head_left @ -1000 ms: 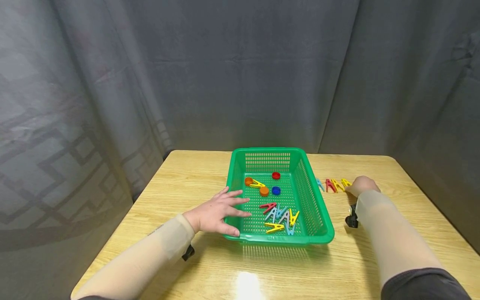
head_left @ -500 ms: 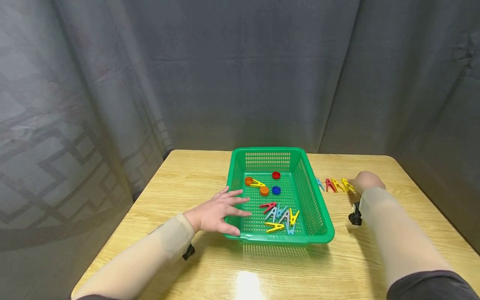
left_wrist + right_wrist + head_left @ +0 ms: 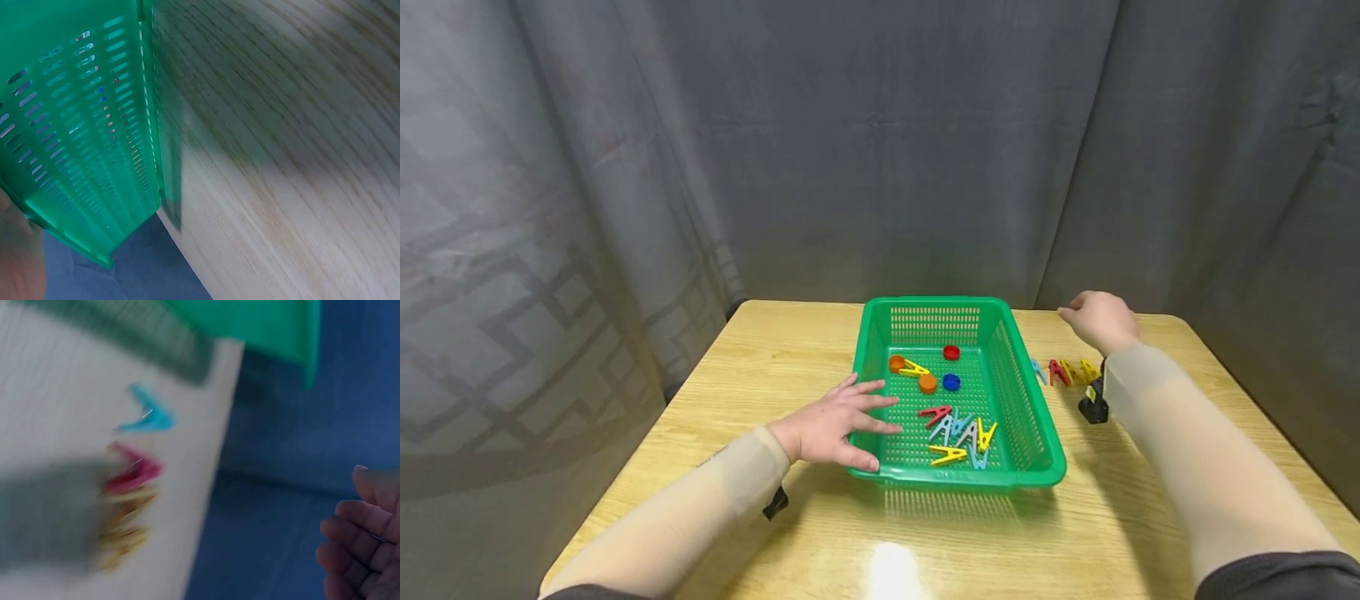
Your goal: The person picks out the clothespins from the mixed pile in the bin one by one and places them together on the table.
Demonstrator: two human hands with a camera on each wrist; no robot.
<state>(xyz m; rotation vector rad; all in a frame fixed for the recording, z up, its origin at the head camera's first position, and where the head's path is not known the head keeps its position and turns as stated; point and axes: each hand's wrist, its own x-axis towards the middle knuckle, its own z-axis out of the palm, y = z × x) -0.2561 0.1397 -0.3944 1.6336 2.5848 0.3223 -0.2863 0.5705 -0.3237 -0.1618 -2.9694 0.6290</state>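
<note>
- Clothespins [image 3: 1059, 372], four in a row, lie on the tabletop [image 3: 790, 358] just to the right of your basket [image 3: 951, 477]!
- From the basket outward you've got light blue [image 3: 1039, 372], then red, then two yellow [image 3: 1088, 370], partly blurred in the right wrist view.
- Your hands are well apart, one on each side of the play.
- Your left hand [image 3: 838, 425] rests at the basket's near left corner, fingers straight and spread over the rim.
- Your right hand [image 3: 1102, 321] hangs above the far side of the row, fingers loosely curled, apart from the clothespins.
- Inside the basket, more clothespins bunch toward the near right: a red one [image 3: 936, 412], yellow ones [image 3: 948, 454] and bluish ones.
- Farther back, you have another yellow clothespin [image 3: 914, 368] lying between two orange caps [image 3: 928, 383].
- A blue cap [image 3: 951, 382] sits right alongside, with a red cap [image 3: 951, 352] behind it.
- Grey curtains [image 3: 880, 167] hang beyond your tabletop.
</note>
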